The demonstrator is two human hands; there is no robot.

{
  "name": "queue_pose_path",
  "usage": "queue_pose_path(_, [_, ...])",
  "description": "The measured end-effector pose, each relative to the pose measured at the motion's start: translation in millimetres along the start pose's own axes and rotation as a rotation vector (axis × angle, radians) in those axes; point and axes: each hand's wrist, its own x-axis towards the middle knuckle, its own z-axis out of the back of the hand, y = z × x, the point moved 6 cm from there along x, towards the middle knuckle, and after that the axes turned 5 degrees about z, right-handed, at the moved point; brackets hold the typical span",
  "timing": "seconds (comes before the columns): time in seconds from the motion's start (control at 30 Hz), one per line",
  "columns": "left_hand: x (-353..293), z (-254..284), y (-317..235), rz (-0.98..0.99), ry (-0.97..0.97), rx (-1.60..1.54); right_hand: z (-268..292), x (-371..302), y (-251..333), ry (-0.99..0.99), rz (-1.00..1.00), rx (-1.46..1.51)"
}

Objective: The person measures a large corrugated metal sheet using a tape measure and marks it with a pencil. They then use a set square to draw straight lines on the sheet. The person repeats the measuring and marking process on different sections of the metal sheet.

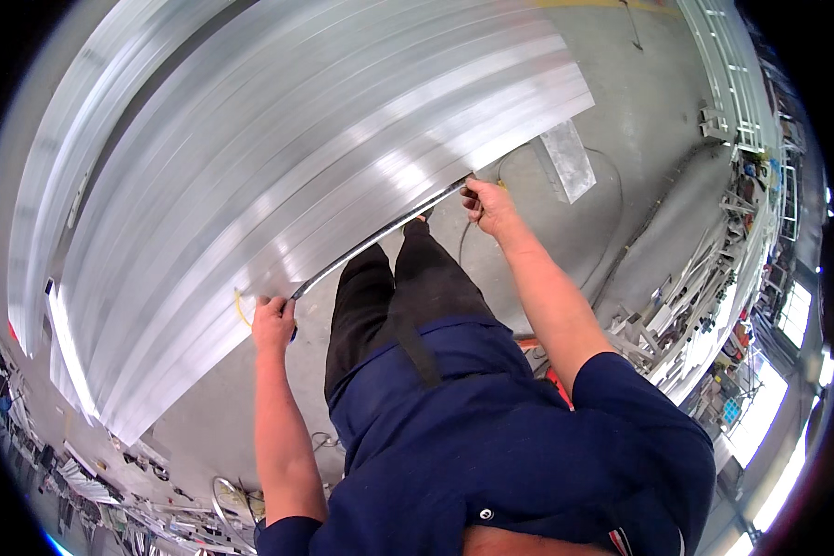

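A long, narrow dark strip (375,236), which looks like the blade of a tape measure, stretches between my hands along the near edge of the shiny metal panels (278,157). My left hand (273,324) is closed at its left end, close to the panel edge. A small dark-blue piece shows beside that palm, mostly hidden by the fingers. A thin yellow curved band (241,306) sticks out next to the same hand. My right hand (487,206) pinches the other end, near the panels' right part. The strip passes above my shoes and dark trousers.
A short metal box-shaped piece (567,162) stands by the panels' right corner. Dark cables (621,250) lie across the grey floor. Racks and piles of metal profiles (686,324) line the right side. More scrap and a coiled hose (222,500) lie at lower left.
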Motion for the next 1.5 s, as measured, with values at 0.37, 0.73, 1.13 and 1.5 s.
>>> queue_pose_path(0.37, [2, 12, 17, 0.045, 0.014, 0.010, -21, -2, -7, 0.005, 0.000, -0.050])
queue_pose_path(0.73, [-22, -54, 9, -0.328, 0.419, -0.310, 103, -106, -17, -0.324, 0.149, 0.197])
queue_pose_path(1.13, [-93, -183, -311, -0.758, 0.810, 0.252, 327, -181, -128, -0.402, 0.286, 0.630])
queue_pose_path(1.5, [-381, -409, -573, -1.004, 1.048, 0.665, 617, -255, -226, -0.635, 0.436, 1.089])
